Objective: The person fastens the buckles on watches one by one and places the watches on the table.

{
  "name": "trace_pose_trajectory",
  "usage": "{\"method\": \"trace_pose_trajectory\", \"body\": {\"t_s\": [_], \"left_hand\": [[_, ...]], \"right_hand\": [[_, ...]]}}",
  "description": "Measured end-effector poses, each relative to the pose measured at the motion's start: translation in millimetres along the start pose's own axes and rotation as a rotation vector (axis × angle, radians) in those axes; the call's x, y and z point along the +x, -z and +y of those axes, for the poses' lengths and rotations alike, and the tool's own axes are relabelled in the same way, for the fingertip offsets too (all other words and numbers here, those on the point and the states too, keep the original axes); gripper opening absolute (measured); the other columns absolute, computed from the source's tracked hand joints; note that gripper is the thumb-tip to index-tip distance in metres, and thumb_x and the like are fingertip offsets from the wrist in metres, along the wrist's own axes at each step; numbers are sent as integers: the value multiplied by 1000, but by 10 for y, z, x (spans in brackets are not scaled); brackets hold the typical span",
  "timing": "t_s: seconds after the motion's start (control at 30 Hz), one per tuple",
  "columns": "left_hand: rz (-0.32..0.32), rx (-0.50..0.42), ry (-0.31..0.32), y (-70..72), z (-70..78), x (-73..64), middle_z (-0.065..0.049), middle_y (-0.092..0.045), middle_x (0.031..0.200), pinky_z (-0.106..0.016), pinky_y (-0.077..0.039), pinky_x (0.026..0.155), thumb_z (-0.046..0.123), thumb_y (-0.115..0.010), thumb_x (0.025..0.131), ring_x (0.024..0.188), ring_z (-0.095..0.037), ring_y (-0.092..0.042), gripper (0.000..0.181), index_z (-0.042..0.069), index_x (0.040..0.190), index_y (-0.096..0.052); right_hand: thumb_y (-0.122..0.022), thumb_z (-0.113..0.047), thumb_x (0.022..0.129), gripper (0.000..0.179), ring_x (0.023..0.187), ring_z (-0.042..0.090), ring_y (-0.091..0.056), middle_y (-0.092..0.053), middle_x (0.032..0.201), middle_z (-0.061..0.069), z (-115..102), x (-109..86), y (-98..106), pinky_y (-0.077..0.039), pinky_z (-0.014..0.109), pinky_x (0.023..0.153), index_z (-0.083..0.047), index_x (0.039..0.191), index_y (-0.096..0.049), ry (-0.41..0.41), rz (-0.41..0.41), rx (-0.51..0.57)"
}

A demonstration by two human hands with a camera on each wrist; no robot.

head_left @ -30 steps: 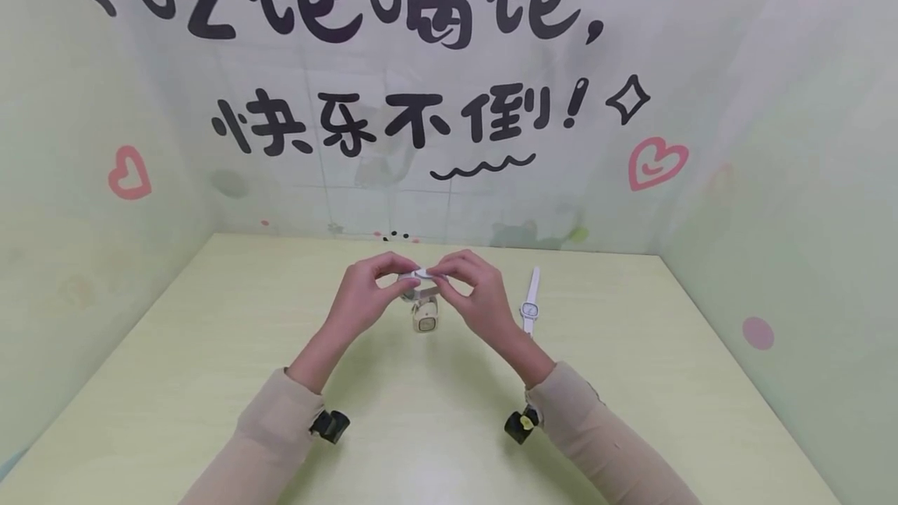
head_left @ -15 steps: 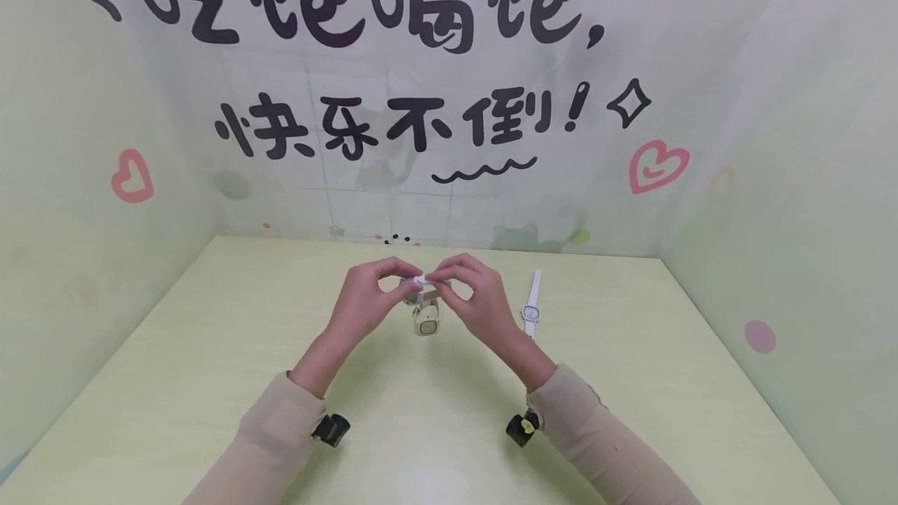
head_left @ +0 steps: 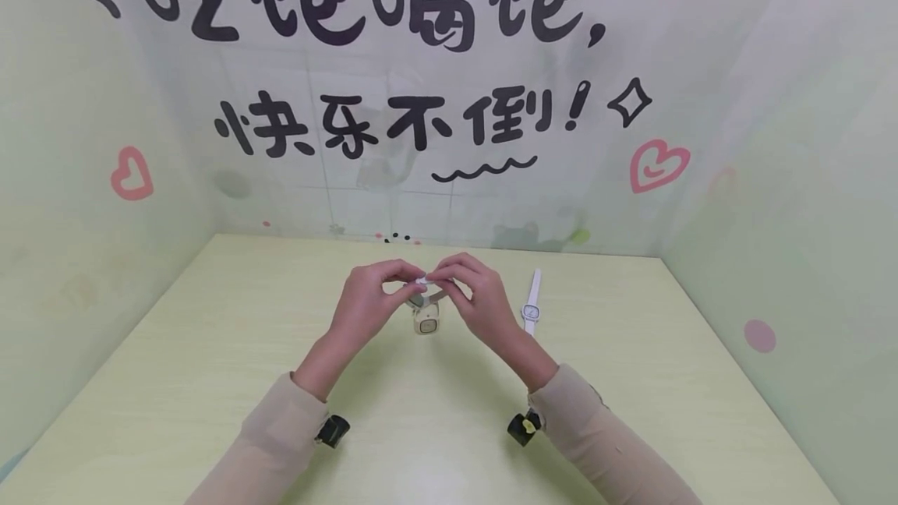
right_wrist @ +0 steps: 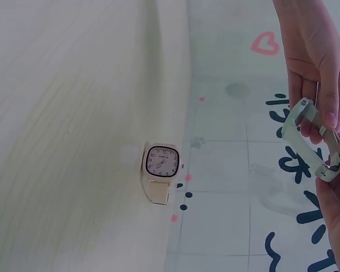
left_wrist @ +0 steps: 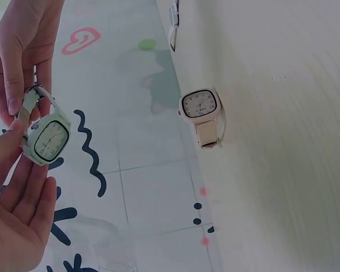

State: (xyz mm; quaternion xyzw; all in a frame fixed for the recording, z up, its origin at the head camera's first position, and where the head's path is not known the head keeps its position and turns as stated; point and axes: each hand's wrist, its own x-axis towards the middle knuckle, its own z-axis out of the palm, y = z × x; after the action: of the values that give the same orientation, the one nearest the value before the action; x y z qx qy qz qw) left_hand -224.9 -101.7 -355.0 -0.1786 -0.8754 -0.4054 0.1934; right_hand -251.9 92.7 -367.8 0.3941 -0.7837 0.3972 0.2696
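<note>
In the head view, my left hand [head_left: 366, 298] and right hand [head_left: 479, 291] meet above the table, fingertips close together. Between them they hold a pale greenish-white wristwatch [left_wrist: 52, 140], its strap bent into a loop. The left thumb and fingers grip it near the case and one strap end; the right fingers pinch the strap on the other side. Fingertips partly cover the strap ends. Seen from the right wrist, the pale strap [right_wrist: 302, 141] arches between both hands. Just under the hands a beige wristwatch [head_left: 426, 323] with a squarish dial stands on the table, strap closed in a loop.
A white wristwatch [head_left: 531, 313] lies stretched out on the table [head_left: 631, 380], right of the right hand, its lower strap partly behind the wrist. A printed wall sheet [head_left: 295, 193] rises behind the table's back edge, and side walls flank it.
The held watch has turned and tilted a little between the fingers, and its strap ends sit slightly lower. Both hands have shifted only slightly; the two watches on the table stay put.
</note>
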Motion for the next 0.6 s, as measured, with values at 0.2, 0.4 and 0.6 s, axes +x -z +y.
{"method": "trace_pose_trajectory", "body": {"t_s": [0.2,0.4,0.6], "left_hand": [[21,-4,-34,-14,4,-6,-3,-78,94,-42,-61,81,22,-78,86,90,-22,-76,20,11,102,-73],[-25,-147,10,37,-8,0,-9,-77,97,-44,-61,88,12,-78,86,94,-25,-76,18,7,101,-69],[-44,-182,50,48,-14,-7,-10,-77,100,-45,-60,90,10,-76,87,97,-25,-75,17,8,104,-71]], "right_hand": [[-71,-3,90,12,94,18,-67,-69,98,7,-39,5,22,-60,25,86,-4,101,-76,0,-8,-5],[-69,0,90,12,93,20,-68,-67,98,9,-75,8,16,-60,24,85,-2,101,-74,-43,14,77],[-69,-1,91,12,93,20,-68,-68,98,9,-74,8,17,-60,25,85,-2,101,-75,-42,0,50]]}}
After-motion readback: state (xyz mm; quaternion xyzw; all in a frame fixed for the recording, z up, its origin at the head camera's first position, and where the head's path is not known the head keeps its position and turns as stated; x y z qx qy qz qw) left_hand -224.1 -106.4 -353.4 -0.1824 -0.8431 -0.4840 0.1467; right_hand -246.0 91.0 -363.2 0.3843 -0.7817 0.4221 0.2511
